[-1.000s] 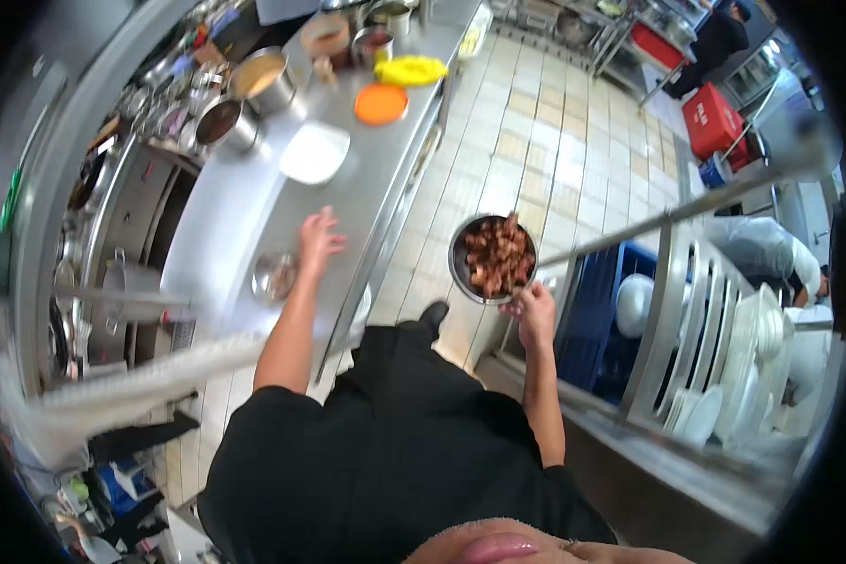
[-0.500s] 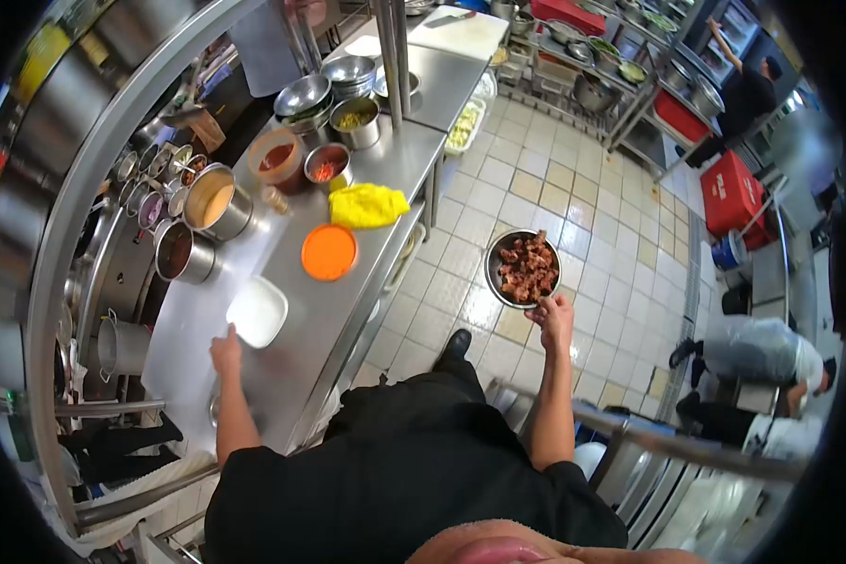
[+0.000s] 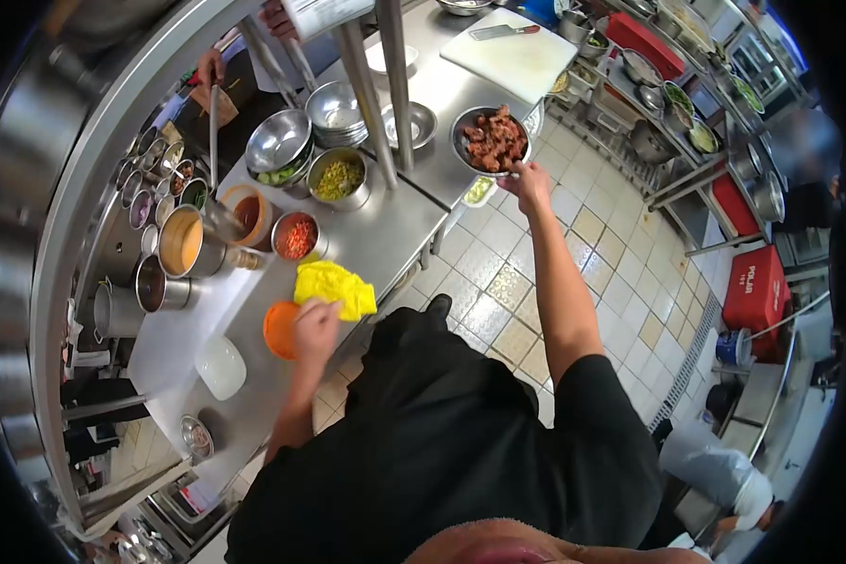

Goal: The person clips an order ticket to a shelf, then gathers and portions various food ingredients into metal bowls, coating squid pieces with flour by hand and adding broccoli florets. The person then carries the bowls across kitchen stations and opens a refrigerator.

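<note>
My right hand (image 3: 528,185) grips the rim of a metal bowl (image 3: 459,148) filled with browned pieces of meat (image 3: 494,143). It holds the bowl out at arm's length, by the counter's right edge. With its fingers curled in, my left hand (image 3: 317,331) hovers over a round orange container or lid (image 3: 277,329), partly hiding it; nothing shows in the fingers. Just beyond that hand lies a crumpled yellow cloth (image 3: 340,289). A white dish (image 3: 221,368) rests on the steel counter to the left.
Pots of chopped red pieces (image 3: 297,237) and green pieces (image 3: 336,180) stand near the shelf posts. Farther off is a cutting board (image 3: 512,56) with a knife (image 3: 504,32). Another person's hand (image 3: 211,68) holds a ladle handle across the counter. A red cooler (image 3: 756,291) stands right.
My right hand has carried the bowl of meat forward and left, from over the floor to the counter's edge. My left hand has left the white dish and moved right, over the orange container.
</note>
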`<state>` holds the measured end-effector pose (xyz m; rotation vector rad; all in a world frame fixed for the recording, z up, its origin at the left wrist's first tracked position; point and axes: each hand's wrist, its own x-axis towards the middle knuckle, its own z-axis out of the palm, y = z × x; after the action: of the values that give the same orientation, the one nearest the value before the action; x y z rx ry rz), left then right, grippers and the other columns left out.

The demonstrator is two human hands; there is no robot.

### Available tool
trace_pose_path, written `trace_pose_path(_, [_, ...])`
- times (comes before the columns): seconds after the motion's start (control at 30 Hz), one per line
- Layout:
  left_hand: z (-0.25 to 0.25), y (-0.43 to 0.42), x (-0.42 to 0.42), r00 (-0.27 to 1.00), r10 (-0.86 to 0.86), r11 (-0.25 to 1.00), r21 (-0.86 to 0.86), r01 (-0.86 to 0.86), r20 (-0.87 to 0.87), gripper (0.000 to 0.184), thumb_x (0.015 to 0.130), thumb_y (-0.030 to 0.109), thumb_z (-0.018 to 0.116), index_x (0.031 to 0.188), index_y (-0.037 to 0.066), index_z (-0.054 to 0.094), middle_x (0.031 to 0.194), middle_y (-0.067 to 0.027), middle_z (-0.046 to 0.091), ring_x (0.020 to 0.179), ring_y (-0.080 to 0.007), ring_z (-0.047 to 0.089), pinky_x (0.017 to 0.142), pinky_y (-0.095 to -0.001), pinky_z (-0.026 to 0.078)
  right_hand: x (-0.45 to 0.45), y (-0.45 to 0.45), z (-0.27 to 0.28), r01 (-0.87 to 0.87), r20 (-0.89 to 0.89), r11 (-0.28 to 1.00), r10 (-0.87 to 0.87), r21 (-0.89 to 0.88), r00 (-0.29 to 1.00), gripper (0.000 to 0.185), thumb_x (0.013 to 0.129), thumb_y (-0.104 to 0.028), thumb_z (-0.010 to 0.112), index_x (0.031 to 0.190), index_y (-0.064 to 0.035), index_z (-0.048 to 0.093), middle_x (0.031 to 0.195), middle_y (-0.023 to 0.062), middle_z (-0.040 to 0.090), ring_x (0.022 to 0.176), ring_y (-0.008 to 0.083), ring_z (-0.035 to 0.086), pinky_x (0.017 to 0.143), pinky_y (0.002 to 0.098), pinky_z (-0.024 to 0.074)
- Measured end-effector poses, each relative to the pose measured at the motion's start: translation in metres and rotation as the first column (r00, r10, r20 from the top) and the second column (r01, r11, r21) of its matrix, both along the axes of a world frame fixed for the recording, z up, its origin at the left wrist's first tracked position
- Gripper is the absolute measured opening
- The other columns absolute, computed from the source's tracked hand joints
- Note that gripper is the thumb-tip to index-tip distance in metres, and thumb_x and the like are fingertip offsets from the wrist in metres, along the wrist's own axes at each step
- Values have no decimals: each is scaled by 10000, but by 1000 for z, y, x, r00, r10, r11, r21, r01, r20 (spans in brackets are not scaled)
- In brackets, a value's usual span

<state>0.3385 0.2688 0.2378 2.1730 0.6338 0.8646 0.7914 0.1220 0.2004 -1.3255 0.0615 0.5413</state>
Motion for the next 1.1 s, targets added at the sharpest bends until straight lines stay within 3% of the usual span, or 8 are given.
trace_pose_path(0.2, [19, 24, 296, 982, -167, 985, -19, 169, 91, 205, 778, 81, 688, 936, -15, 600, 1112, -213, 547, 802, -268, 604, 740, -371, 484, 95, 83, -22, -136, -93, 986, 127, -95, 988, 205, 754, -88, 679, 839, 62, 568, 735, 181, 633, 575, 274, 650, 513, 347, 566])
trace_pose_path(0.37, [3, 87, 429, 990, 134, 924, -357, -137, -34, 770, 790, 157, 706, 1383, -20, 249, 1450, -327, 125, 1112, -297, 545, 949, -381, 426, 147, 145, -83, -286, -48, 950, 282, -125, 958, 207, 847, -85, 575, 789, 103, 514, 588, 196, 594, 520, 308, 656, 425, 401, 539])
trace_pose_path(0.47, [-29, 144, 447, 769, 451, 887, 130, -443, -453, 959, 791, 408, 660, 1411, -88, 124, 1446, -346, 137, 1358, -477, 88, 1129, -479, 114, 157, 115, -65, -695, -41, 715, 695, -73, 718, 319, 884, -265, 615, 844, 37, 518, 594, 161, 597, 513, 270, 649, 428, 368, 543])
trace_pose_path(0.53, [-85, 210, 430, 580, 422, 904, 270, -332, -697, 906, 815, 574, 531, 1316, -153, 330, 1372, -360, 305, 1307, -488, 249, 1105, -478, 185, 174, 75, -37, -763, -155, 627, 747, -157, 646, 338, 865, -311, 635, 871, 13, 537, 698, 150, 608, 516, 218, 641, 436, 342, 532])
trace_pose_path(0.67, [-44, 183, 426, 329, 652, 758, 600, -257, -683, 423, 837, 358, 566, 912, -55, 624, 937, -233, 641, 923, -388, 615, 844, -456, 476, 259, -9, -27, -937, -127, 340, 929, -83, 349, 322, 848, -256, 631, 1015, 15, 578, 823, 116, 636, 624, 223, 672, 503, 340, 549])
trace_pose_path(0.77, [-43, 184, 422, 307, 776, 611, 536, -582, -552, 287, 856, 221, 489, 838, -23, 639, 903, -239, 652, 780, -371, 657, 685, -478, 533, 340, -41, -20, -915, -140, 386, 906, -117, 400, 270, 850, -228, 630, 1031, -32, 588, 927, 90, 628, 700, 196, 671, 548, 320, 552])
trace_pose_path(0.97, [-22, 174, 423, 14, 799, 578, 760, -298, -602, 211, 849, 222, 526, 988, 65, 552, 977, -152, 653, 829, -313, 664, 699, -428, 545, 517, -93, -42, -760, -181, 644, 740, -88, 648, 292, 856, -228, 629, 1078, -44, 578, 972, 69, 622, 753, 188, 656, 602, 310, 550])
trace_pose_path(1.1, [19, 164, 436, 19, 914, 349, 763, -543, -405, 368, 849, 160, 474, 1127, -81, 481, 1026, -217, 586, 964, -359, 588, 821, -422, 489, 621, -161, -77, -559, -280, 799, 497, -220, 821, 303, 853, -205, 628, 1103, -48, 559, 983, 76, 624, 752, 198, 656, 606, 312, 552])
